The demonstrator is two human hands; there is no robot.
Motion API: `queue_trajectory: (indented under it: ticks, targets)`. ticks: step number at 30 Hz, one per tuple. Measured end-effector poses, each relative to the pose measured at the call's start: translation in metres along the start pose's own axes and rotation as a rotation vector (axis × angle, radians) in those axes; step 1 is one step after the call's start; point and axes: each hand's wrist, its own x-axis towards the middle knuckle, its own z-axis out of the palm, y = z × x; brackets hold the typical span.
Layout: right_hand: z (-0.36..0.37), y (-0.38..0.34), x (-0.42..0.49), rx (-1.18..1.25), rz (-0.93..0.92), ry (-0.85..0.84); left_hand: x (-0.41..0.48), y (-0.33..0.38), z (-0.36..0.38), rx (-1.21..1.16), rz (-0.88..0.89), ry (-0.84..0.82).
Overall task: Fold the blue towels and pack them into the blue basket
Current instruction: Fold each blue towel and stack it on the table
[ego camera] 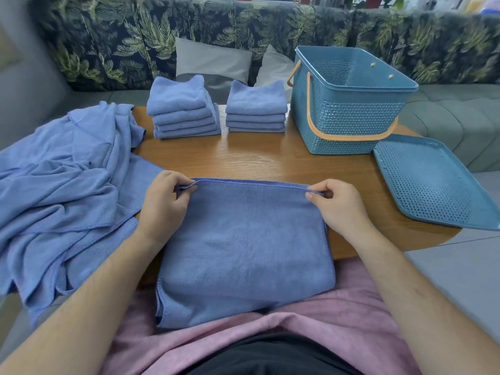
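**Item under work.** A blue towel [243, 247] lies at 6 o'clock on the wooden surface [257, 161]. Its far hem lies on the wood and its near part hangs over the surface's edge onto the lap. Doubled layers show at the far hem and at the near left corner.

**Grips.** The left grip [165, 204] pinches the far left corner between thumb and fingers. The right grip [335, 209] pinches the far right corner likewise. Both are closed on the towel.

**Surroundings.**
- Two stacks of folded towels stand at 11 o'clock [184, 109] and 12 o'clock [256, 109].
- A heap of unfolded towels [62, 185] lies at 9 o'clock.
- The blue basket [349, 117] stands at 1 o'clock with its handles down. No towel is seen in the part of its interior that shows.
- The basket's lid [433, 182] lies at 3 o'clock, just beside it.

**Assessment.** The step in hand is judged to be the squaring of a half-fold. Folding appears well advanced and packing not yet begun.

**Recommendations.**
- The layers at each pinched corner should be matched hem to hem before release.
- The far hem should be drawn taut between the grips so that no slack is trapped.
- The overhanging part should be brought onto the surface before the next fold, as its weight is likely to drag the layers askew.
- Later folds should be sized to the finished stacks, so that all pieces sit alike in the basket.
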Motion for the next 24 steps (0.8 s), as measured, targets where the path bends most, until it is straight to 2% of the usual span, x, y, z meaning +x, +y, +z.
queue_trajectory:
  ticks: [8, 14, 24]
  targets:
    - [-0.008, -0.007, -0.001, 0.041, -0.021, 0.050, 0.006, 0.006, -0.008, -0.037, -0.011, 0.032]
    - [-0.009, -0.005, -0.002, 0.028, -0.062, 0.111, 0.004, 0.005, -0.007, -0.201, -0.149, 0.080]
    - [-0.010, -0.002, -0.001, -0.007, -0.111, 0.004, 0.005, 0.005, -0.011, -0.032, -0.092, 0.044]
